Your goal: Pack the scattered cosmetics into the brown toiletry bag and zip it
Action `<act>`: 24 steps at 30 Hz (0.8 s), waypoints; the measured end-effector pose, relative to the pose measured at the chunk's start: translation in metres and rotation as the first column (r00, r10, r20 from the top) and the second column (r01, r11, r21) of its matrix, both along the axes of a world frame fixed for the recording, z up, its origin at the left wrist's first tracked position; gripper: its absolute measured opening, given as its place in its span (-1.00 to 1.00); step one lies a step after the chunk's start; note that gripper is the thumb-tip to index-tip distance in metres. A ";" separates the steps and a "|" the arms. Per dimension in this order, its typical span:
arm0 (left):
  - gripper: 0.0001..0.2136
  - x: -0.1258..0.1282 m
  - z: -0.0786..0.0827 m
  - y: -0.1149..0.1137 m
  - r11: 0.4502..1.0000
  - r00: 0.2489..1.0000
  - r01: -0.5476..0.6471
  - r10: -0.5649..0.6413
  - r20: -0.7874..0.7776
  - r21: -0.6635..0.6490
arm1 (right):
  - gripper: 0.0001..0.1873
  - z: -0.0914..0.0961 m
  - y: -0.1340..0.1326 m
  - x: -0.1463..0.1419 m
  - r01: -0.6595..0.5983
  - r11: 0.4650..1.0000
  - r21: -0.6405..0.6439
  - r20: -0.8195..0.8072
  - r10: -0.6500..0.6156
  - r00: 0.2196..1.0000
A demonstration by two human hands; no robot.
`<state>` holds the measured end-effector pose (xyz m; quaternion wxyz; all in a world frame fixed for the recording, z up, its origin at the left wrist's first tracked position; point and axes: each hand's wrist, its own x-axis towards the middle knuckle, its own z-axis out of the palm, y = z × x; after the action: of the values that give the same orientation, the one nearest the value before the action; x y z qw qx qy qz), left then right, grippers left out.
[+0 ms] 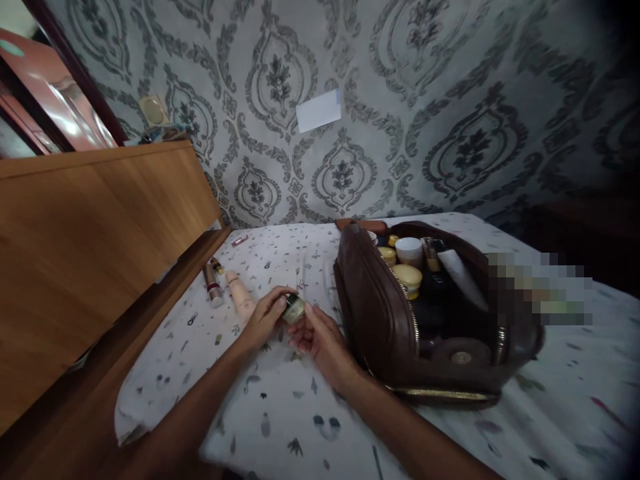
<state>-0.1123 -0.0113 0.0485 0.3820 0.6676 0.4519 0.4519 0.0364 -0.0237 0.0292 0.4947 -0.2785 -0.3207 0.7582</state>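
Note:
My left hand (pixel 266 315) and my right hand (pixel 316 337) meet over the patterned bed sheet (pixel 280 400), both pinching a small greenish jar (pixel 294 309) between their fingertips. The jar sits between the two hands, just left of an open brown leather toiletry bag (pixel 380 313). Inside the bag stand several jars with yellow lids (pixel 407 275), a white-capped jar (pixel 409 248) and a white tube (pixel 463 279). Left of my left hand lie a peach tube (pixel 239 290) and a slim metallic tube (pixel 213 285) on the sheet.
A wooden headboard (pixel 90 227) with a ledge runs along the left. A small pink item (pixel 240 240) lies near the wall. Patterned wallpaper carries a white card (pixel 319 110). A blurred patch covers something right of the bag.

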 end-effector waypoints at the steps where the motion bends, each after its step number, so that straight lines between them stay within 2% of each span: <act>1: -0.53 0.001 -0.002 0.001 1.000 1.000 -0.013 0.013 -0.002 0.015 | -0.44 0.000 0.000 0.000 -0.005 1.000 0.002 0.010 0.005 1.000; 10: -0.46 0.000 -0.013 0.001 0.986 0.988 -0.156 0.156 -0.006 -0.062 | -0.40 -0.002 -0.003 -0.001 -0.052 0.995 0.087 0.120 0.042 0.992; 17: -0.45 0.002 -0.010 -0.003 0.984 0.984 -0.169 0.167 -0.055 -0.051 | -0.46 -0.006 -0.003 -0.003 -0.047 0.984 0.170 0.216 0.009 0.976; 24: -0.48 -0.001 -0.013 -0.008 0.982 0.981 -0.182 0.177 -0.073 -0.058 | -0.52 -0.008 -0.008 -0.006 -0.038 0.988 0.152 0.190 0.009 0.982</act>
<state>-0.1133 -0.0197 0.0354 0.3454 0.6264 0.5372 0.4470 0.0304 -0.0314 0.0217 0.4734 -0.3058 -0.4274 0.7069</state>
